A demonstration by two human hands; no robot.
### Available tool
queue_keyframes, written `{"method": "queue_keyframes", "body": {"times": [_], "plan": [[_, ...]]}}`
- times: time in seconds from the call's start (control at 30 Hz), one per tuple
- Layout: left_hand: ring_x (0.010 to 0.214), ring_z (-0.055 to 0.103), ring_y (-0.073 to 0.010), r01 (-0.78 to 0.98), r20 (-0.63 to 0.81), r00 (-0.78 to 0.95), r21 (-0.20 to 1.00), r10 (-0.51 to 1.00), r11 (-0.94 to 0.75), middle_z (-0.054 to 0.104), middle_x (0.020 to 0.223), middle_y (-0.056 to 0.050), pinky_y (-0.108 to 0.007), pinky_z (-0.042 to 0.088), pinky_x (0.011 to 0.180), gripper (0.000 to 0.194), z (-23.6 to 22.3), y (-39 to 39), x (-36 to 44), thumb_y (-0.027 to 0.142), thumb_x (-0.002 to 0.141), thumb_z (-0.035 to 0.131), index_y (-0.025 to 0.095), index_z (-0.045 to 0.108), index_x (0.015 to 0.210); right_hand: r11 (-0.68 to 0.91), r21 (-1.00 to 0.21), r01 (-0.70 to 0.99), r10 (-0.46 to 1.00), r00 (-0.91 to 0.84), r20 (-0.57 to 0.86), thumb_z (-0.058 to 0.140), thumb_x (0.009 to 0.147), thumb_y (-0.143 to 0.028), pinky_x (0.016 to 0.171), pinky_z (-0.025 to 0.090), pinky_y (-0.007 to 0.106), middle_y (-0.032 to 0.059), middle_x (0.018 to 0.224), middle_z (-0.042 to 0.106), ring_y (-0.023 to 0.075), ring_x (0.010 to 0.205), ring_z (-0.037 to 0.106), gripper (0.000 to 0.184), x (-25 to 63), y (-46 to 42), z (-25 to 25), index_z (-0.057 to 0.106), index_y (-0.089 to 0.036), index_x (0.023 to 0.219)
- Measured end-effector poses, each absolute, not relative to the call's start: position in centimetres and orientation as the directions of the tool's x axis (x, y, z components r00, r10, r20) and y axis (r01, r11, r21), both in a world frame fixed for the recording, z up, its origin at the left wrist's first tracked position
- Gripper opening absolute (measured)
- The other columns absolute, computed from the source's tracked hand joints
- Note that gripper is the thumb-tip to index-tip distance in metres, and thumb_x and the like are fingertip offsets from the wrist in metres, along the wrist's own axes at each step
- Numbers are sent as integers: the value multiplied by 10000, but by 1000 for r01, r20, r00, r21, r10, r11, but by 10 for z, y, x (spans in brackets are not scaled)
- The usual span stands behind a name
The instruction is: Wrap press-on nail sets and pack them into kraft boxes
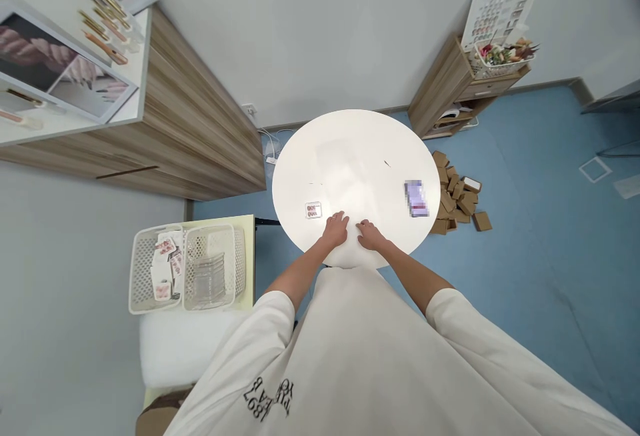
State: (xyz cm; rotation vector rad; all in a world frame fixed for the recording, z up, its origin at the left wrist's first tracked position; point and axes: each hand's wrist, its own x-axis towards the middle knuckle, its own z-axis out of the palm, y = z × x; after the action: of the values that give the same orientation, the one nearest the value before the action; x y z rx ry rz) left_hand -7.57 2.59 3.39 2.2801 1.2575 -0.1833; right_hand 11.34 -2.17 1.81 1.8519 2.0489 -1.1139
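My left hand (337, 228) rests on the white round table (350, 123) near its front edge, fingers stretched and a little apart. Just to its right is my right hand (370, 234), its fingers bent together at the tabletop; anything between them is too small to make out. A small clear case (313, 210) with red false nails lies left of my left hand. Farther right on the table is a blurred purple packet (417, 198). A thin dark object (387, 163) lies toward the back.
Two white baskets stand at left: one holds nail cards (163, 266), the other stacked clear cases (209, 281). Brown boxes (455, 196) are heaped on the floor right of the table. A wooden cabinet (200, 103) and a small shelf unit (445, 86) stand behind.
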Motion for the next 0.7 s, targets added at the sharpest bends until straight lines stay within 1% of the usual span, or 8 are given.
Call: {"method": "queue_keyframes", "body": {"times": [0.07,0.13,0.23,0.3,0.37,0.47,0.57,0.7], "plan": [[1446,342,-279,817,-400,570,372,717,-442,392,1554,-128,-495,321,1146,496,31,18,-80,126,900,467,221,493,1386,-64,-469,881,814,-226,-535,489,928,-197,1083,398,382,172,1525,384,279,1323,464,543,115,-22,17,464,-133,1467],[1448,340,-274,817,-418,574,360,704,-451,392,1558,-119,-501,311,1151,501,27,13,-83,121,885,472,231,497,1373,-64,-492,868,841,-218,-495,444,943,-179,1108,381,359,157,1546,375,251,1342,459,522,118,-23,16,477,-130,1462],[1458,328,-280,801,-425,595,379,682,-463,383,1564,-119,-508,277,1170,500,22,7,-88,106,865,473,229,521,1347,-49,-410,911,855,-173,-488,436,945,-183,1121,364,400,149,1538,403,283,1363,432,490,123,-27,15,527,-147,1426],[1462,322,-293,791,-433,609,390,664,-471,386,1559,-134,-512,256,1181,493,17,4,-91,94,854,478,211,537,1330,-45,-331,942,846,-140,-514,461,939,-201,1122,349,449,155,1549,393,323,1380,401,487,126,-30,13,537,-159,1418],[1469,310,-307,791,-444,611,381,655,-478,384,1561,-143,-524,233,1189,501,13,2,-93,85,845,486,198,539,1330,-40,-284,958,832,-125,-540,482,933,-214,1122,337,471,157,1568,368,341,1398,371,496,126,-32,12,527,-170,1425],[1476,298,-313,793,-454,609,370,651,-484,369,1576,-135,-538,211,1196,515,9,0,-97,84,840,491,203,533,1339,-31,-254,967,821,-120,-559,487,933,-224,1115,338,461,152,1574,356,339,1401,360,493,124,-32,11,522,-184,1423],[1469,312,-299,788,-437,616,371,655,-492,381,1568,-131,-515,227,1192,506,9,3,-104,98,859,473,206,527,1350,-24,-235,972,824,-113,-555,479,932,-221,1099,349,464,160,1559,370,342,1374,386,473,120,-29,12,543,-183,1399],[1479,294,-299,829,-396,551,357,734,-429,337,1596,-143,-488,261,1176,550,17,20,-123,131,892,452,199,450,1437,-16,-233,972,847,-111,-520,462,933,-197,1088,360,458,154,1563,369,333,1362,396,472,114,-27,15,549,-185,1397]]}}
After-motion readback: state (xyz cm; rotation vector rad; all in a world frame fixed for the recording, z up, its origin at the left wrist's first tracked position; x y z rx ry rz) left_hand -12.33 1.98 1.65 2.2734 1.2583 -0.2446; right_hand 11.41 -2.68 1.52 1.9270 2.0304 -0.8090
